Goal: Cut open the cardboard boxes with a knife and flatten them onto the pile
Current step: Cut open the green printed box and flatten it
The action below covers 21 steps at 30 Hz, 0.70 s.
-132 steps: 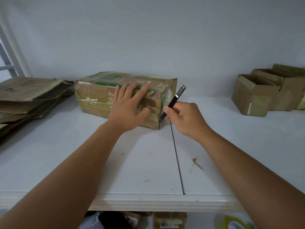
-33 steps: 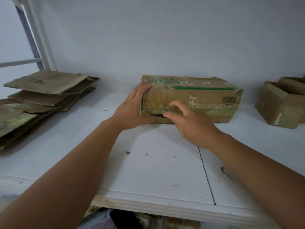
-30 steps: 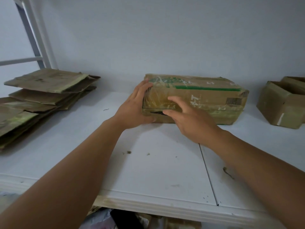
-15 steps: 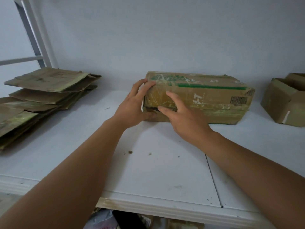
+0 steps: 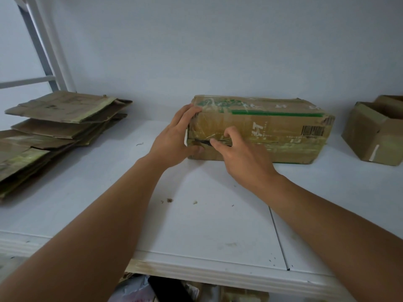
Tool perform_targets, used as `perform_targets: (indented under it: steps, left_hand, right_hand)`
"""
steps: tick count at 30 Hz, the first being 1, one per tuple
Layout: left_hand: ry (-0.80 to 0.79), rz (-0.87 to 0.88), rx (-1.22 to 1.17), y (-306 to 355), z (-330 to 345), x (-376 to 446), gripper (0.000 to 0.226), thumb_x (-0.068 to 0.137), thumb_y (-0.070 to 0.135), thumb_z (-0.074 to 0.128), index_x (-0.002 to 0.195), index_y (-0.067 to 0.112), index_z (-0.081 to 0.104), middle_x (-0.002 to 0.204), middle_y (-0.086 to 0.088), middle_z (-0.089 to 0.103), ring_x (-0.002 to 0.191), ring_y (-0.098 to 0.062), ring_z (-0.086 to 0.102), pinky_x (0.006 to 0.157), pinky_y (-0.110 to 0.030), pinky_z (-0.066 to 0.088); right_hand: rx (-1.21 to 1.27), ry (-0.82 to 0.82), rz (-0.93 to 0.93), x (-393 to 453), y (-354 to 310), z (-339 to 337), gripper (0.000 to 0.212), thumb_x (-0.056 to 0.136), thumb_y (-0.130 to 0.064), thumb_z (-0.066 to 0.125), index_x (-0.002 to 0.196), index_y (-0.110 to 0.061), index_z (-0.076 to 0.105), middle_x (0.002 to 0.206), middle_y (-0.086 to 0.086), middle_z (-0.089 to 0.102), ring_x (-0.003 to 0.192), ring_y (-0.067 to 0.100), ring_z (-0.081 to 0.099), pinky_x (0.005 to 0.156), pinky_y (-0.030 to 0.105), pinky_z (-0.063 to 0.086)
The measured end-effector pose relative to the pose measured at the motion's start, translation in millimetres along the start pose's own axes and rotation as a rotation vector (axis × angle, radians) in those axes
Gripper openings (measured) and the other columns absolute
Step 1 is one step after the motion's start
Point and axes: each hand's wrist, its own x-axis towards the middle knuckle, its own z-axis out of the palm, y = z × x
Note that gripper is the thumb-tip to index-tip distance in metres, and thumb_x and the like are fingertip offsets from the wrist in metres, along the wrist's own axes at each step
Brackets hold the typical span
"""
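Note:
A taped cardboard box (image 5: 274, 125) with green print and a barcode lies lengthwise on the white table (image 5: 213, 223), near the wall. My left hand (image 5: 174, 140) grips its left end, fingers on the end face and thumb on the near face. My right hand (image 5: 242, 158) pinches a black knife (image 5: 203, 142) whose tip lies in the taped seam across the near face, close to the left corner. A thin cut line runs to the right along that seam. To the left lies the pile of flattened cardboard (image 5: 54, 125).
Open cardboard boxes (image 5: 375, 136) stand at the right edge of the table. A white shelf frame (image 5: 45, 51) rises behind the pile. Small scraps lie on the table in front of me. Clutter shows under the table's front edge.
The box has been turned so that its long face is toward me. My right hand went from the right corner to the left end, where the knife now sits in the seam.

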Motion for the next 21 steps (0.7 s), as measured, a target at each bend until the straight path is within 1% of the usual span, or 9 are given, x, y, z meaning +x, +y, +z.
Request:
perform_targets:
  steps: [3, 6, 10, 12, 14, 16, 17, 21]
  left_hand:
    - [-0.012, -0.015, -0.001, 0.6, -0.2, 0.5, 0.096, 0.072, 0.029, 0.087, 0.145, 0.045, 0.026, 0.154, 0.027, 0.016, 0.123, -0.009, 0.047, 0.089, -0.043, 0.053]
    - [-0.02, -0.026, 0.0, 1.2, 0.0, 0.4, 0.096, 0.073, 0.028, 0.086, 0.145, 0.046, 0.025, 0.154, 0.028, 0.015, 0.125, -0.011, 0.048, 0.092, -0.045, 0.053]
    - [-0.019, -0.019, 0.004, 1.6, 1.4, 1.0, 0.097, 0.073, 0.027, 0.087, 0.144, 0.046, 0.024, 0.154, 0.026, 0.016, 0.126, -0.013, 0.047, 0.094, -0.047, 0.053]
    - [-0.015, -0.018, 0.017, 1.3, 2.0, 1.7, 0.097, 0.072, 0.028, 0.087, 0.144, 0.046, 0.024, 0.154, 0.026, 0.016, 0.124, -0.014, 0.049, 0.092, -0.046, 0.053]
    - [-0.012, -0.022, 0.029, 0.6, 2.0, 2.3, 0.096, 0.072, 0.029, 0.086, 0.143, 0.048, 0.023, 0.153, 0.027, 0.016, 0.12, -0.015, 0.051, 0.089, -0.047, 0.054]
    - [-0.008, -0.026, 0.041, 0.7, 1.8, 2.9, 0.095, 0.073, 0.029, 0.085, 0.143, 0.047, 0.023, 0.152, 0.028, 0.016, 0.117, -0.015, 0.052, 0.086, -0.047, 0.055]
    - [-0.004, -0.022, 0.048, 1.1, 2.1, 3.1, 0.094, 0.074, 0.028, 0.085, 0.142, 0.047, 0.023, 0.152, 0.027, 0.017, 0.116, -0.015, 0.052, 0.085, -0.047, 0.055]
    - [0.011, 0.016, 0.079, 4.3, 3.9, 2.6, 0.09, 0.078, 0.026, 0.082, 0.142, 0.042, 0.021, 0.151, 0.023, 0.019, 0.117, -0.016, 0.05, 0.083, -0.044, 0.054]
  right_hand:
    - [0.003, 0.0, 0.0, -0.2, -0.6, -0.3, 0.06, 0.089, 0.0, 0.051, 0.144, -0.021, 0.044, 0.121, 0.011, 0.04, 0.05, 0.012, 0.02, 0.041, 0.025, 0.014]
    - [0.017, 0.007, 0.002, -0.6, 0.4, -1.1, 0.057, 0.088, 0.001, 0.052, 0.141, -0.02, 0.047, 0.115, 0.01, 0.04, 0.05, 0.012, 0.02, 0.041, 0.025, 0.013]
    - [0.03, 0.007, 0.014, -2.3, 5.4, -3.4, 0.058, 0.088, 0.001, 0.052, 0.142, -0.02, 0.047, 0.114, 0.01, 0.04, 0.05, 0.012, 0.021, 0.042, 0.025, 0.014]
    - [0.033, -0.001, 0.03, -3.6, 8.7, -4.9, 0.058, 0.089, 0.001, 0.05, 0.143, -0.021, 0.045, 0.112, 0.008, 0.038, 0.052, 0.014, 0.025, 0.042, 0.025, 0.016]
    - [0.043, -0.011, 0.054, -5.7, 13.0, -6.0, 0.056, 0.091, 0.0, 0.049, 0.142, -0.022, 0.045, 0.108, 0.005, 0.033, 0.056, 0.017, 0.034, 0.043, 0.026, 0.018]
    - [0.045, -0.011, 0.073, -8.6, 18.0, -7.5, 0.052, 0.092, -0.001, 0.049, 0.139, -0.023, 0.047, 0.104, 0.003, 0.032, 0.059, 0.02, 0.041, 0.043, 0.026, 0.02]
    - [0.043, -0.009, 0.081, -10.2, 20.5, -8.1, 0.05, 0.092, -0.002, 0.05, 0.137, -0.023, 0.048, 0.103, 0.002, 0.034, 0.058, 0.019, 0.041, 0.043, 0.026, 0.02]
    - [0.047, -0.009, 0.132, -14.8, 30.4, -9.3, 0.043, 0.093, -0.003, 0.05, 0.131, -0.024, 0.054, 0.103, 0.001, 0.038, 0.052, 0.014, 0.033, 0.044, 0.024, 0.017]
